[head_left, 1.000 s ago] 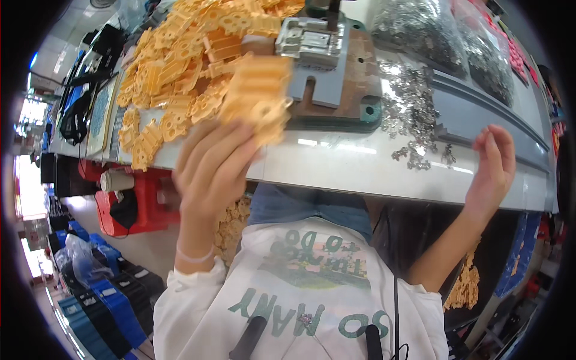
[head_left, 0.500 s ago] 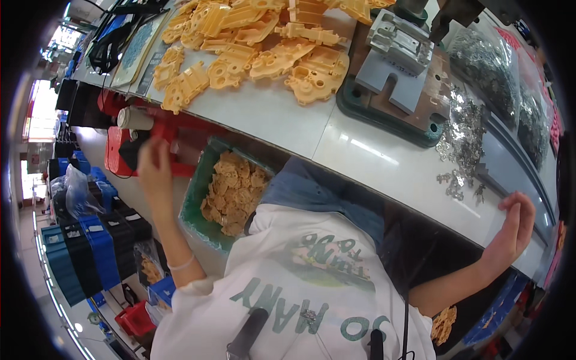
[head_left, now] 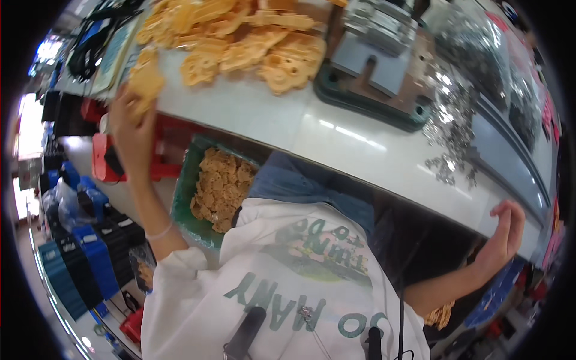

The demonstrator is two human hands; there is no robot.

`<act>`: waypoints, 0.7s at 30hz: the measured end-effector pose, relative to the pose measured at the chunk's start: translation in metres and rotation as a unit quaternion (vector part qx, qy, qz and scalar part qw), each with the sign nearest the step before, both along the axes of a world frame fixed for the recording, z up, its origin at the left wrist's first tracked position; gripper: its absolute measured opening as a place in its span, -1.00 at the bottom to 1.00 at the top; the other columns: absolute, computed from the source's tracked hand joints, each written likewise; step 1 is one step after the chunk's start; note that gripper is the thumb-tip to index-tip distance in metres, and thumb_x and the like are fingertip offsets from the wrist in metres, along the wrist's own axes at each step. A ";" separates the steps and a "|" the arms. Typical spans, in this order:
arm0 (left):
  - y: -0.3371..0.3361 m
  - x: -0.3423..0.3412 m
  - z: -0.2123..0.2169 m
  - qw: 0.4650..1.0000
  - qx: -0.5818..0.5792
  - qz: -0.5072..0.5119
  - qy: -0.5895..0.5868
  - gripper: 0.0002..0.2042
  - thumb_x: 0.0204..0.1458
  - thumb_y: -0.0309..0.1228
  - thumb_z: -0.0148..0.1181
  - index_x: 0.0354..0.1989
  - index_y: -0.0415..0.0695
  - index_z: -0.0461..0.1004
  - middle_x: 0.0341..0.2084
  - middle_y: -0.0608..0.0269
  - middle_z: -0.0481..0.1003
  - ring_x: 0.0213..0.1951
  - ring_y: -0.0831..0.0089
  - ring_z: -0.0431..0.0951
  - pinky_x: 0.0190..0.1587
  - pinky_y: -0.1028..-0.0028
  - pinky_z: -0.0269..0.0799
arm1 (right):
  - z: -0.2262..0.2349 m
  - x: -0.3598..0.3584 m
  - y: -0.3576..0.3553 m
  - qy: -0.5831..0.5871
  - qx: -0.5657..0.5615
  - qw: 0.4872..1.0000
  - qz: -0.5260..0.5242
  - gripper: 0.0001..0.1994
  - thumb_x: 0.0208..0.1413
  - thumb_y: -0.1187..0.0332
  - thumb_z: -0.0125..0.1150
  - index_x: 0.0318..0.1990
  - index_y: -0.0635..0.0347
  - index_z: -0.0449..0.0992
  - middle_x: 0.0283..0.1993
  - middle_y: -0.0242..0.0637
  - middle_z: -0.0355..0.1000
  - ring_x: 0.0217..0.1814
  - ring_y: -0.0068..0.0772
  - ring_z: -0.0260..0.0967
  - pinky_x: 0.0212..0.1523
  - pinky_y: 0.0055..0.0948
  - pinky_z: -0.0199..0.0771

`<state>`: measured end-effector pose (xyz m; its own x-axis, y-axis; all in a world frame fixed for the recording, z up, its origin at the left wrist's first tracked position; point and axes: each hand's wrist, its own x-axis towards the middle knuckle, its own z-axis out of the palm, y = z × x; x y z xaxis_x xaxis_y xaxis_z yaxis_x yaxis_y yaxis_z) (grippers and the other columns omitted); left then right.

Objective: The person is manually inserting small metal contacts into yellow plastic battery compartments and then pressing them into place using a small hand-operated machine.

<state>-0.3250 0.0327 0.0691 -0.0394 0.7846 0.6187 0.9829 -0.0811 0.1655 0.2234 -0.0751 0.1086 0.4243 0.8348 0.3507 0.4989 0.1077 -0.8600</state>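
Observation:
My left hand (head_left: 131, 129) is at the table's front left edge, its fingers closed on a yellow moulded plastic part (head_left: 147, 81). Motion blurs that part and the fingertips. Several similar yellow parts (head_left: 291, 63) lie in a pile just to the right and behind. My right hand (head_left: 504, 237) hovers by the front right edge, fingers loosely bent and apart, with nothing visible in them. Nearest to it are a grey tray-like panel (head_left: 510, 162) and a heap of small shiny metal pieces (head_left: 447, 132).
A press fixture (head_left: 372, 63) on a green-edged base stands mid-table. Clear bags of metal pieces (head_left: 474, 48) sit at the back right. Below the table edge is a green bin (head_left: 183, 189) of flat tan pieces (head_left: 222, 189), beside a red stool (head_left: 108, 159).
My left hand has moved up from below the table edge and taken hold of a yellow plastic part. My right hand stays near the front right edge. The view has shifted slightly.

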 end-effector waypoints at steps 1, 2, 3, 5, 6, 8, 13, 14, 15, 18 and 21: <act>-0.007 -0.004 0.001 0.998 0.060 0.000 -0.010 -0.68 -0.11 -0.46 0.30 -0.17 -0.23 0.38 0.05 0.04 0.36 0.01 0.15 0.38 0.05 0.31 0.25 | 0.000 0.001 0.001 0.009 0.009 1.000 -0.004 -0.90 0.14 0.53 -0.03 -0.26 0.37 0.42 -0.36 -0.32 0.33 -0.31 -0.55 0.23 -0.17 -0.58 0.22; -0.015 -0.005 0.000 0.992 0.079 -0.017 -0.101 -0.61 -0.08 -0.50 0.27 -0.05 -0.26 0.35 0.03 0.09 0.37 0.00 0.30 0.39 0.04 0.40 0.27 | 0.000 0.002 0.004 0.003 0.008 1.000 -0.001 -0.89 0.14 0.53 -0.03 -0.26 0.37 0.42 -0.37 -0.32 0.33 -0.32 -0.55 0.24 -0.18 -0.58 0.22; -0.028 -0.019 -0.004 0.977 0.038 -0.019 -0.208 -0.58 -0.02 -0.53 0.21 0.04 -0.31 0.30 -0.01 0.11 0.37 -0.03 0.43 0.39 0.03 0.47 0.29 | -0.002 0.001 0.009 -0.001 0.006 1.000 0.005 -0.88 0.15 0.53 -0.03 -0.25 0.38 0.43 -0.38 -0.32 0.33 -0.33 -0.55 0.24 -0.19 -0.58 0.23; -0.055 -0.018 0.011 0.955 -0.033 -0.022 -0.294 -0.56 0.00 -0.52 0.17 0.08 -0.28 0.28 -0.09 0.14 0.42 -0.06 0.45 0.41 -0.01 0.51 0.32 | 0.000 -0.009 0.023 0.025 -0.001 0.999 0.040 -0.88 0.13 0.54 0.00 -0.23 0.39 0.44 -0.37 -0.33 0.35 -0.31 -0.55 0.27 -0.19 -0.58 0.25; -0.062 -0.009 0.006 0.922 -0.017 -0.055 -0.384 -0.50 -0.04 -0.48 0.21 0.11 -0.28 0.25 -0.03 0.10 0.37 -0.03 0.40 0.38 0.01 0.46 0.30 | -0.002 -0.015 0.027 0.025 -0.026 0.999 0.034 -0.88 0.11 0.55 0.03 -0.22 0.39 0.44 -0.35 -0.33 0.37 -0.29 -0.56 0.28 -0.18 -0.58 0.26; -0.066 0.022 -0.002 0.874 -0.009 -0.093 -0.477 -0.44 -0.08 -0.44 0.26 0.13 -0.28 0.22 0.02 0.06 0.33 0.00 0.36 0.36 0.03 0.41 0.27 | -0.009 -0.030 0.032 0.030 -0.055 0.998 0.030 -0.86 0.06 0.58 0.08 -0.21 0.39 0.44 -0.30 -0.33 0.40 -0.25 -0.56 0.31 -0.17 -0.59 0.28; -0.070 0.094 -0.017 0.541 -0.119 -0.358 -0.752 -0.34 -0.11 -0.29 0.31 0.17 -0.18 0.15 -0.08 0.05 0.27 -0.11 0.26 0.35 -0.10 0.32 0.29 | -0.020 -0.067 0.052 -0.216 -0.097 0.961 0.139 -0.85 -0.08 0.58 0.16 -0.29 0.27 0.51 -0.36 -0.32 0.41 -0.30 -0.42 0.31 -0.23 -0.47 0.29; -0.066 0.105 -0.027 0.493 -0.155 -0.384 -0.766 -0.38 -0.07 -0.27 0.27 0.17 -0.17 0.16 -0.13 0.06 0.27 -0.15 0.25 0.36 -0.15 0.30 0.31 | -0.023 -0.071 0.055 -0.297 -0.080 0.939 0.156 -0.85 -0.12 0.56 0.18 -0.33 0.24 0.51 -0.38 -0.29 0.40 -0.31 -0.33 0.30 -0.24 -0.42 0.29; -0.059 0.118 -0.033 0.442 -0.196 -0.408 -0.775 -0.41 -0.03 -0.26 0.23 0.16 -0.16 0.17 -0.17 0.06 0.28 -0.19 0.25 0.38 -0.19 0.29 0.32 | -0.026 -0.070 0.058 -0.296 -0.083 0.939 0.154 -0.85 -0.12 0.56 0.18 -0.33 0.24 0.51 -0.38 -0.29 0.40 -0.31 -0.33 0.30 -0.24 -0.42 0.29; -0.066 0.160 -0.020 0.362 -0.290 -0.383 -0.799 -0.62 0.13 -0.33 0.02 0.11 -0.16 0.23 -0.26 0.07 0.30 -0.31 0.18 0.45 -0.28 0.13 0.40 | -0.032 -0.068 0.064 -0.347 -0.076 0.923 0.146 -0.88 -0.15 0.55 0.19 -0.38 0.25 0.51 -0.40 -0.25 0.38 -0.32 -0.19 0.26 -0.26 -0.34 0.29; -0.055 0.170 -0.031 0.285 -0.313 -0.462 -0.779 -0.63 0.13 -0.31 0.02 0.09 -0.15 0.24 -0.22 0.08 0.30 -0.16 0.11 0.43 -0.18 -0.07 0.36 | -0.033 -0.065 0.065 -0.354 -0.092 0.917 0.161 -0.86 -0.15 0.59 0.19 -0.36 0.27 0.52 -0.35 -0.26 0.41 -0.29 -0.32 0.33 -0.25 -0.44 0.31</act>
